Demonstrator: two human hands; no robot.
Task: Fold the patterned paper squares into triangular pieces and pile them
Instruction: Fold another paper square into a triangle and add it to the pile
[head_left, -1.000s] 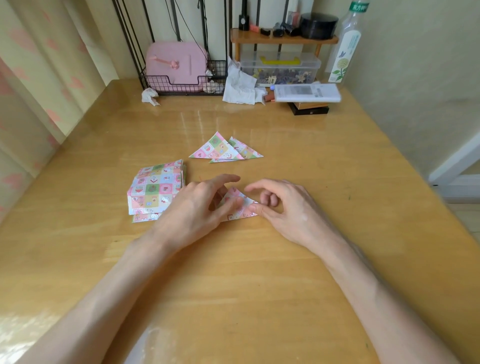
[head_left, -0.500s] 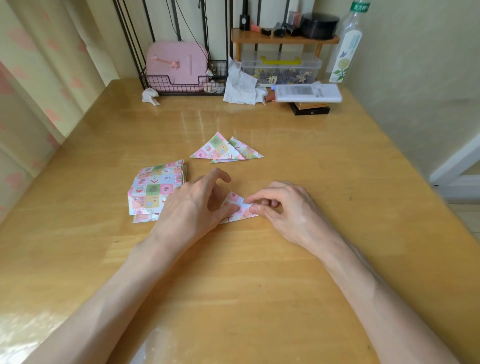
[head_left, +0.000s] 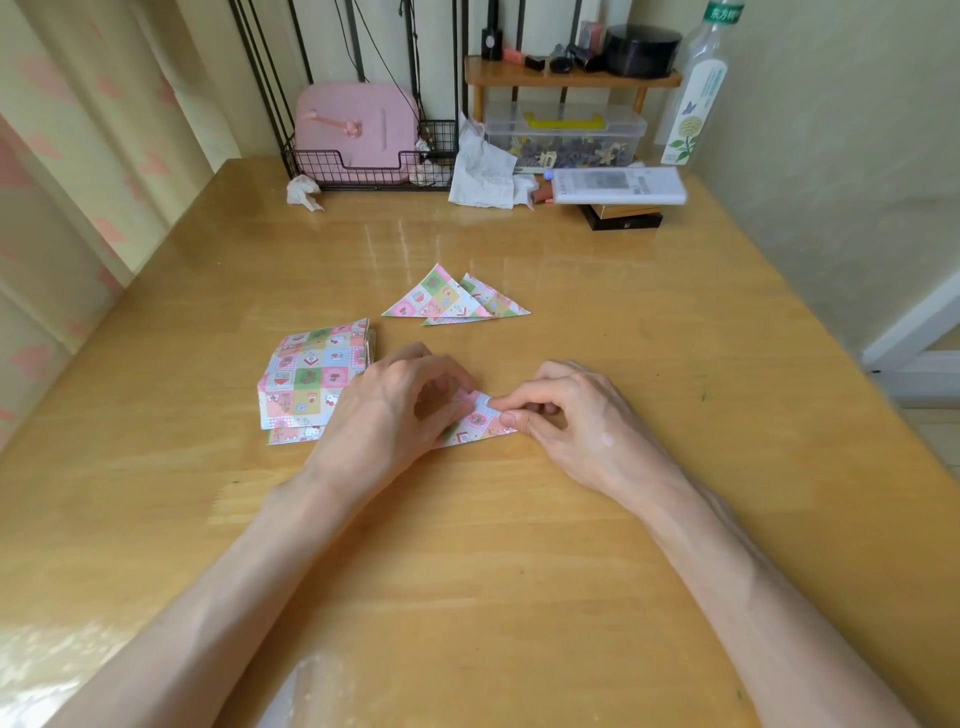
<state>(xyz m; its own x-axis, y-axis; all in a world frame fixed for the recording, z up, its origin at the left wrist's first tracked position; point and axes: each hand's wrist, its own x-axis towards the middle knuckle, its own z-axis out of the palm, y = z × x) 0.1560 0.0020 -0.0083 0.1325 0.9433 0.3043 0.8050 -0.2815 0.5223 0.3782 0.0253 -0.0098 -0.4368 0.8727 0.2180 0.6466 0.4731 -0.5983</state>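
Observation:
A folded patterned paper piece (head_left: 480, 423) lies on the wooden table (head_left: 519, 545) between my hands. My left hand (head_left: 387, 410) covers its left part, fingers curled over it with the thumb pressing it. My right hand (head_left: 566, 410) pinches its right corner between thumb and forefinger. A stack of unfolded patterned squares (head_left: 306, 379) sits just left of my left hand. Two folded triangles (head_left: 457, 301) overlap on the table farther back.
Along the back edge stand a black wire basket with a pink case (head_left: 358, 135), crumpled tissues (head_left: 485, 169), a clear plastic box (head_left: 563, 132) under a small wooden shelf, a white packet (head_left: 618, 184) and a tall bottle (head_left: 696, 88). A wall runs along the right.
My left fingers have curled down over the paper piece. My right thumb and forefinger have closed on its right corner and flattened it lower against the table.

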